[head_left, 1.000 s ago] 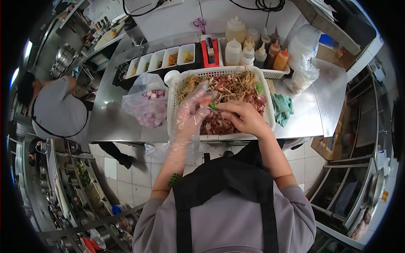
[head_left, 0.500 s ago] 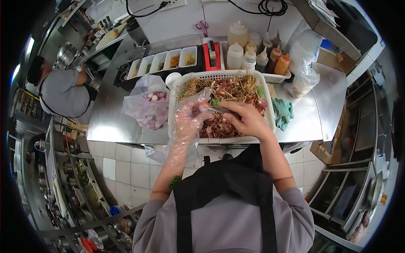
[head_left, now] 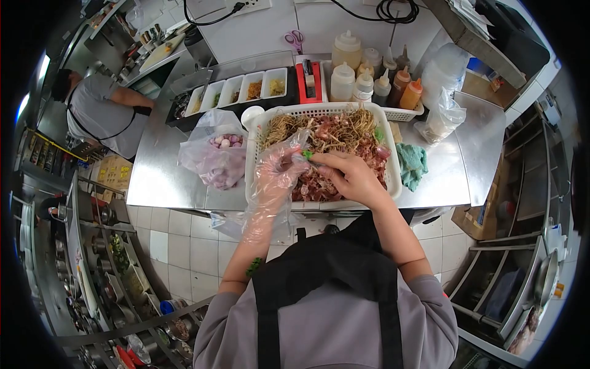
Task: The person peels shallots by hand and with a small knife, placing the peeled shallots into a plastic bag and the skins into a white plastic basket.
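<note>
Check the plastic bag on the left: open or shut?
Open: in the plastic bag, the upper purple bulbs show clearly, while lower ones look hazy through the plastic.

We can read no word, brand, number or sign with certainty. Taking the white basket (head_left: 394,175) as our landmark, we note dark printed marks on the yellow carton (head_left: 114,173), well to the basket's left; they are too small for us to decipher. Beyond the basket, to its right, lie paper sheets (head_left: 472,19), on which we cannot tell whether any lettering stands, given their angle and size.
</note>
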Tool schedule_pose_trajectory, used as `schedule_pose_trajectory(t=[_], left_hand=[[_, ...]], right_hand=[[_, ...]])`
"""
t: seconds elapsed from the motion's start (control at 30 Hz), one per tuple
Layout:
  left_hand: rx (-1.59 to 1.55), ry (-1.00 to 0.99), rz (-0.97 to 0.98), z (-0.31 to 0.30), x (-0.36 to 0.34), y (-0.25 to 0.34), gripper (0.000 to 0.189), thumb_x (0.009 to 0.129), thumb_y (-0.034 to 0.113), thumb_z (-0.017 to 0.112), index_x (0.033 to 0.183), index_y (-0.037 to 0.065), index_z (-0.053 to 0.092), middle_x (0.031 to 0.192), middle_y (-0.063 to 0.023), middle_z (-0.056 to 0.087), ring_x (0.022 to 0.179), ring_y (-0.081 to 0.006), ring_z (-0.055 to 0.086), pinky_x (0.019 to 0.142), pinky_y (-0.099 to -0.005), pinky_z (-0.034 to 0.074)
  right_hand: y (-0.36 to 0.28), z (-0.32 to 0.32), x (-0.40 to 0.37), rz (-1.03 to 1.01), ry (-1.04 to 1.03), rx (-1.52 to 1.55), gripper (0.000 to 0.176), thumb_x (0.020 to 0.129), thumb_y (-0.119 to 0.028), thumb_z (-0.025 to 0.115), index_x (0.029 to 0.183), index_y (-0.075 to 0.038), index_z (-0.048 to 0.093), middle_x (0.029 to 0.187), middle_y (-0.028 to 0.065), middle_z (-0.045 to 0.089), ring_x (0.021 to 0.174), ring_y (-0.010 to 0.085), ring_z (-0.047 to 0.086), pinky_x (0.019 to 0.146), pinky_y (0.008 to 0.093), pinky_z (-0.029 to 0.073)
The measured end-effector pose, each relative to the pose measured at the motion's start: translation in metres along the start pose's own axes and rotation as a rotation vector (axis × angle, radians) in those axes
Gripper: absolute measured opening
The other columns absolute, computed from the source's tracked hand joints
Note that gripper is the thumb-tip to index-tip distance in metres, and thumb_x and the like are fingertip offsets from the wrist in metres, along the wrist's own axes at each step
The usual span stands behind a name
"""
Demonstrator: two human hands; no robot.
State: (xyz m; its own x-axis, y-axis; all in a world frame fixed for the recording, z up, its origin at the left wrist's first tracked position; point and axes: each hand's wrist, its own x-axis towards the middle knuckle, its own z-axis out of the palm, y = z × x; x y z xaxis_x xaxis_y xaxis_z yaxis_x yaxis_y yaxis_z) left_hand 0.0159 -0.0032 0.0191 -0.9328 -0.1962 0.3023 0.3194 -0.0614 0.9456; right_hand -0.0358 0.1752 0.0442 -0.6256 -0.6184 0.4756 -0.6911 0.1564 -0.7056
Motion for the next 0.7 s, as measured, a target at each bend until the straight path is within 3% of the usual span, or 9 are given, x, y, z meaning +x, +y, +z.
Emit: schedule_pose_trajectory(t=[0.13,0.3,0.4,0.5,0.53,0.6,0.7], left_hand=[[-0.022,0.020,-0.009,0.002,0.000,0.000,0.028,0.080,0.002,0.067,0.106,0.000,0.058,0.098,-0.0068,0.059,0.087,-0.0125,0.057,0.075,-0.0257,0.049],[-0.044,0.084,-0.055,0.007,0.001,0.002,0.027,0.083,0.006,0.066,0.107,0.000,0.057,0.098,-0.0072,0.060,0.089,-0.0133,0.057,0.077,-0.0261,0.049],[-0.013,0.119,-0.093,0.008,-0.001,0.004,0.026,0.083,0.007,0.066,0.106,0.000,0.056,0.098,-0.0076,0.059,0.090,-0.0139,0.057,0.079,-0.0266,0.049],[-0.046,0.121,-0.145,0.012,-0.002,0.009,0.028,0.083,0.008,0.067,0.107,0.001,0.055,0.099,-0.0081,0.059,0.090,-0.0144,0.058,0.081,-0.0268,0.049],[-0.045,0.122,-0.144,0.011,-0.002,0.008,0.028,0.083,0.008,0.067,0.107,0.001,0.055,0.099,-0.0081,0.059,0.090,-0.0144,0.058,0.081,-0.0268,0.049],[-0.084,0.094,-0.026,0.009,-0.002,0.004,0.034,0.081,0.009,0.069,0.110,0.000,0.053,0.100,-0.0083,0.059,0.091,-0.0143,0.058,0.081,-0.0266,0.049],[-0.047,0.112,-0.081,0.010,-0.002,0.004,0.038,0.080,0.009,0.070,0.111,-0.002,0.051,0.098,-0.0081,0.059,0.089,-0.0139,0.058,0.080,-0.0262,0.049]], right_hand=[[0.006,0.005,-0.002,0.003,0.007,0.112,0.025,0.085,-0.006,0.057,0.110,-0.002,0.060,0.099,0.0137,0.064,0.086,0.0289,0.062,0.077,0.0341,0.048],[0.000,0.006,-0.004,0.238,-0.018,0.352,0.028,0.090,-0.012,0.056,0.116,-0.002,0.057,0.109,0.0108,0.063,0.102,0.0180,0.059,0.088,0.0291,0.043],[0.008,0.006,-0.002,0.264,0.096,0.342,0.027,0.090,-0.013,0.054,0.115,-0.003,0.057,0.111,0.0130,0.062,0.103,0.0208,0.059,0.088,0.0300,0.044],[0.010,-0.004,-0.001,0.221,0.019,0.285,0.031,0.091,-0.014,0.055,0.119,-0.002,0.055,0.115,0.0110,0.060,0.107,0.0173,0.055,0.090,0.0293,0.041],[0.007,-0.005,-0.001,0.221,0.018,0.285,0.031,0.091,-0.014,0.055,0.119,-0.002,0.055,0.115,0.0110,0.060,0.107,0.0173,0.055,0.090,0.0293,0.041],[0.000,-0.008,-0.002,0.138,-0.030,0.245,0.031,0.089,-0.014,0.055,0.119,-0.006,0.054,0.105,0.0154,0.063,0.094,0.0268,0.062,0.083,0.0325,0.046],[-0.002,-0.006,-0.003,0.169,-0.087,0.257,0.033,0.088,-0.013,0.056,0.120,-0.007,0.054,0.101,0.0159,0.064,0.089,0.0298,0.063,0.079,0.0337,0.047]])
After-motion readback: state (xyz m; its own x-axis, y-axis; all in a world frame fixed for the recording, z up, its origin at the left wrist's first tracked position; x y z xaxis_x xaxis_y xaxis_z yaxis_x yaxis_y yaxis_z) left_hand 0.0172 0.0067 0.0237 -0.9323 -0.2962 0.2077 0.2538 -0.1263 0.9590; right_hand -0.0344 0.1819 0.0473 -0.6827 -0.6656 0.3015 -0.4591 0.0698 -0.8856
